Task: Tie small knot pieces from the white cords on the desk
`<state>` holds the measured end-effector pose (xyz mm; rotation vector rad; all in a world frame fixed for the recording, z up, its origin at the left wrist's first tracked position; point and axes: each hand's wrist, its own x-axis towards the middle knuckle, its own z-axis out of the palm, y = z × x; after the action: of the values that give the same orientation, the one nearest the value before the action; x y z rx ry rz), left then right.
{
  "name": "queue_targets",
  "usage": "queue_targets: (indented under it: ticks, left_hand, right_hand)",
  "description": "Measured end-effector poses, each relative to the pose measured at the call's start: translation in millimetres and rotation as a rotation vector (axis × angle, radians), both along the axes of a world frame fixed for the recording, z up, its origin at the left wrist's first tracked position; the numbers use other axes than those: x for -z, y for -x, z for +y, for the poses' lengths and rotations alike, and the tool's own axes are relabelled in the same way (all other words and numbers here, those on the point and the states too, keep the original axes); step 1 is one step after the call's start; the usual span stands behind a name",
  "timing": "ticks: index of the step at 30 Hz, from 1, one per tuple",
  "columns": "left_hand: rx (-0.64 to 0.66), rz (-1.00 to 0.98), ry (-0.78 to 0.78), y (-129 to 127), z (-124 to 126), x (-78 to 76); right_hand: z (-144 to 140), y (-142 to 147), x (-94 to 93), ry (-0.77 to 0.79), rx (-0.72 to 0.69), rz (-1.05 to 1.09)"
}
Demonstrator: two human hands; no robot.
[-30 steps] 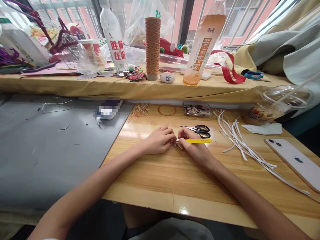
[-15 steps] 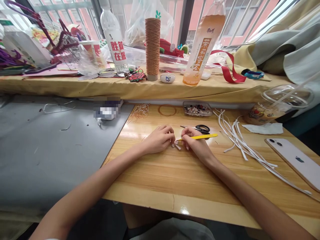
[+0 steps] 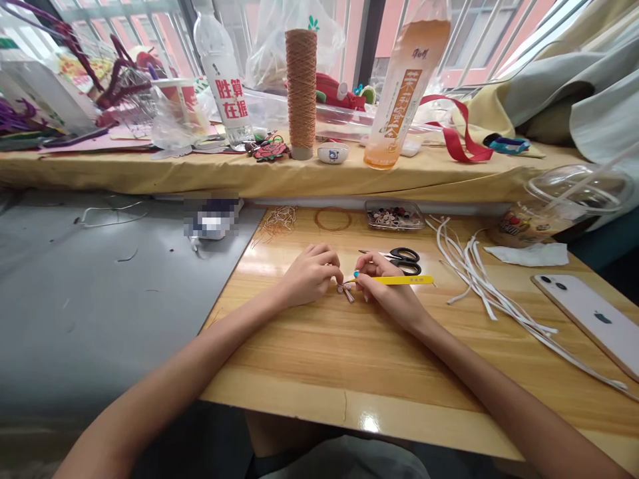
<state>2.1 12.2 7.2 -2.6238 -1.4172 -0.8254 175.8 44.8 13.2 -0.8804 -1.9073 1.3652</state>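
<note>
At mid-bench, the left hand [image 3: 310, 274] pinched a small knotted cord piece [image 3: 345, 290] while the right hand [image 3: 383, 287] gripped a yellow tool [image 3: 399, 280] against it; steadiness and a firm pinch seemed key.

Glossy wooden table [image 3: 349, 359], matt grey mat [image 3: 100, 299], yellow plastic tool [image 3: 399, 280].

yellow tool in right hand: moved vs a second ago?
Yes. The yellow tool now reaches further right past the scissors handles; the right hand grips it.
</note>
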Motion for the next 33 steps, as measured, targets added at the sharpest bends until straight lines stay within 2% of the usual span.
queue_targets:
  ticks: [13, 18, 26, 33]
  left_hand:
    - [0.007, 0.115, 0.036, -2, 1, 2.0]
    - [-0.018, 0.100, 0.073, -4, 1, 3.3]
    - [0.026, 0.084, 0.103, -2, 2, 3.3]
    - [0.038, 0.101, 0.039, -3, 0, 1.3]
  right_hand:
    - [9, 1, 7.9, -0.055, -0.135, -0.051]
    - [12, 0, 6.7, -0.088, -0.189, -0.077]
    - [7, -1, 6.2, -0.026, -0.035, -0.041]
    - [3, 5, 1.2, -0.066, 0.033, -0.050]
